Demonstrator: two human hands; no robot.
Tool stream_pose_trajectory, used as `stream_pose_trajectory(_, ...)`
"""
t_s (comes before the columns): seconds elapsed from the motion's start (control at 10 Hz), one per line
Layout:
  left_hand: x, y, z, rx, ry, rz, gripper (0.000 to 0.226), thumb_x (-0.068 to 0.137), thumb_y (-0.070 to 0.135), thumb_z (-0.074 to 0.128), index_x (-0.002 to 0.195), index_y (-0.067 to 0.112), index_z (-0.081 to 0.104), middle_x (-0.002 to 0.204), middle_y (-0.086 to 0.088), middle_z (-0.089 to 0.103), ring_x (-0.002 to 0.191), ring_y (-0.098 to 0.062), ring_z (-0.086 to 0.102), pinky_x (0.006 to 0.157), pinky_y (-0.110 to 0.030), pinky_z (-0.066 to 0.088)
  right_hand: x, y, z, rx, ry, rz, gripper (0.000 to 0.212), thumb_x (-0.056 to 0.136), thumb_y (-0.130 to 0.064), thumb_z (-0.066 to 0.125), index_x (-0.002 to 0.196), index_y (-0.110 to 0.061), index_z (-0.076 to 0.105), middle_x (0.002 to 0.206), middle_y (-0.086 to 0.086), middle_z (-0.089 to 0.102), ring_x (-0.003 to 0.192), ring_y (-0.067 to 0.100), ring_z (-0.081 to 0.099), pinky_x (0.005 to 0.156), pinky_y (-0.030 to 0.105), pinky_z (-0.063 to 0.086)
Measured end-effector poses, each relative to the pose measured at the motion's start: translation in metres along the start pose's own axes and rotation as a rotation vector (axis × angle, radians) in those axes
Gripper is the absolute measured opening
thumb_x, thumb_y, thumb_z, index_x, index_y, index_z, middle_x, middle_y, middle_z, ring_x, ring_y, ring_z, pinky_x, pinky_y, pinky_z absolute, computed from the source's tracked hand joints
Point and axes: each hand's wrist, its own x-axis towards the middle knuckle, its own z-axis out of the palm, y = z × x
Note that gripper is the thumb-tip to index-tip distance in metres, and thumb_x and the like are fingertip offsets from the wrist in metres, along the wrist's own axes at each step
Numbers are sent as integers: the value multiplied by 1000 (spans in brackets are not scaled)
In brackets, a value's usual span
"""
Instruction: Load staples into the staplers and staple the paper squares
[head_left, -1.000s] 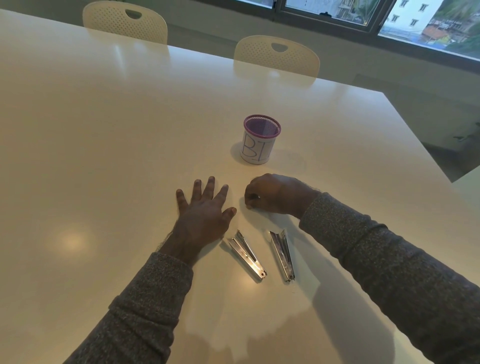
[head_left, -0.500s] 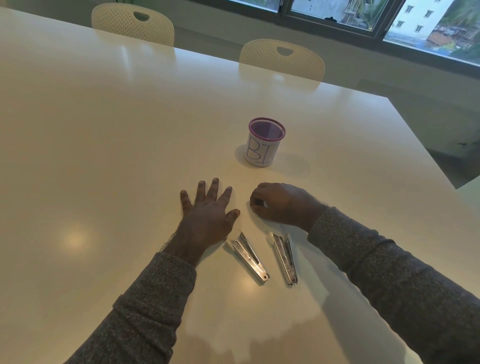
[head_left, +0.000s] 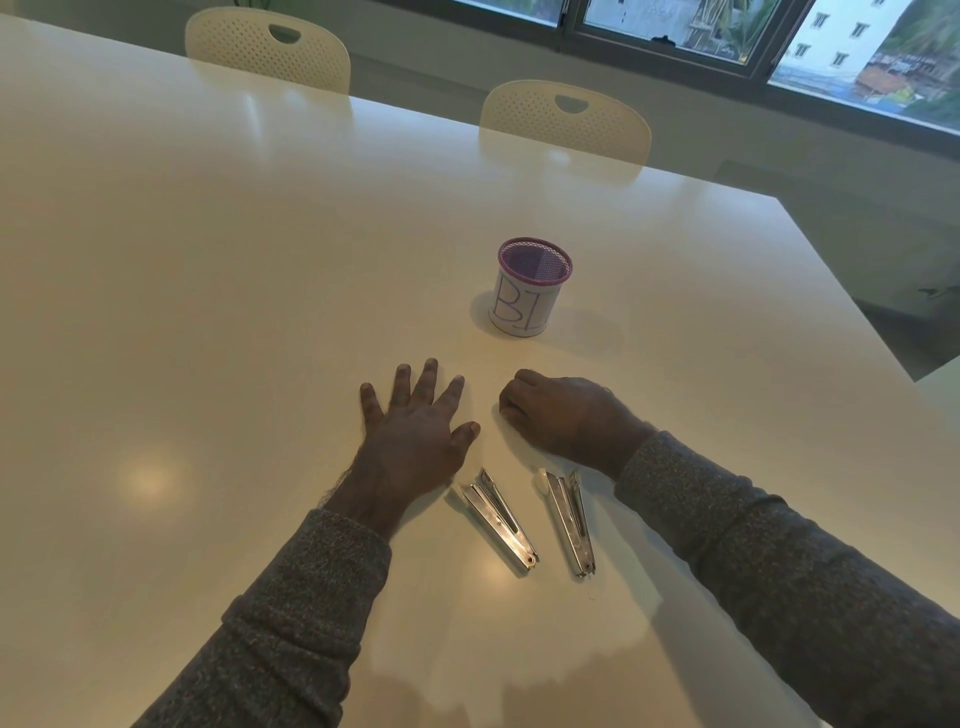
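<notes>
Head view, left hand: the left hand (head_left: 410, 436) is laid flat on the worktop (head_left: 208, 291), its fingers (head_left: 430, 375) spread open and nothing gripped.
Head view, right hand: the right hand (head_left: 563, 415) is rested on the worktop with its fingers (head_left: 511, 397) curled under in a loose fist; whether anything is pinched inside cannot be told.
Head view, staplers: two metal staplers are laid on the worktop just behind the fingers, toward the person. The left stapler (head_left: 498, 519) is found just beside the heel and thumb of the left hand; the right stapler (head_left: 571, 519) is found just below the right wrist. Neither is touched.
Head view, small white piece: a small pale object (head_left: 542, 482) is seen at the far tip of the right stapler; what it is cannot be made out.
Head view, cup: a purple mesh cup (head_left: 532, 288) wrapped in lettered paper is stood well beyond the fingertips of both hands.
Progress: the task is judged to be at its very start. No stapler is held, no loading is seen, and no stapled paper is shown.
Left to do: staples are to be loaded into both staplers and the squares stapled.
Hidden or unclear: no paper squares and no staple strips can be seen anywhere on the worktop. The inside of the cup is screened by its mesh and the angle. Whether the staplers' magazines are open or already filled cannot be told. The palm side of the right hand is hidden.
</notes>
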Motion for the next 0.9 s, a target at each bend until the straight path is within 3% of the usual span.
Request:
stream_pose_trajectory(0.3, 1, 0, 1, 10, 5, -2, 65, 96, 57, 22, 153, 33, 2, 164, -1, -14, 149, -28, -17, 111, -60, -15, 5, 6, 1, 99, 32, 137, 24, 100, -28, 44, 115, -19, 59, 109, 2, 64, 80, 25, 65, 74, 43, 57)
stream_pose_trajectory(0.5, -2, 2, -3, -22, -1, -5, 65, 96, 56, 26, 153, 33, 5, 164, 0, -12, 149, -26, -16, 111, -60, -15, 31, 17, -44, 250, 251, 403, 7, 94, -31, 45, 97, -29, 50, 102, 11, 69, 82, 38, 63, 69, 38, 51)
stream_pose_trajectory(0.6, -3, 2, -4, -22, -1, -1, 65, 96, 55, 26, 153, 33, 5, 164, 0, -11, 149, -26, -16, 111, -60, -15, 50, 30, -69, 241, 350, 492, 8, 93, -29, 45, 96, -28, 52, 102, 12, 67, 85, 37, 62, 68, 35, 43)
stream_pose_trajectory(0.7, -4, 3, -6, -35, -19, -5, 65, 97, 54, 26, 154, 32, 4, 164, 0, -12, 149, -25, -17, 111, -60, -16, 77, 42, -91, 243, 367, 619, 17, 91, -16, 48, 102, -20, 60, 105, 8, 64, 91, 32, 62, 70, 36, 45)
stream_pose_trajectory(0.9, -2, 2, -5, -54, -14, -2, 65, 97, 55, 25, 154, 33, 2, 164, 0, -14, 149, -25, -18, 111, -59, -17, 92, 51, -103, 250, 344, 753, 26, 91, -15, 53, 110, -14, 70, 109, 8, 71, 97, 30, 66, 82, 35, 53)
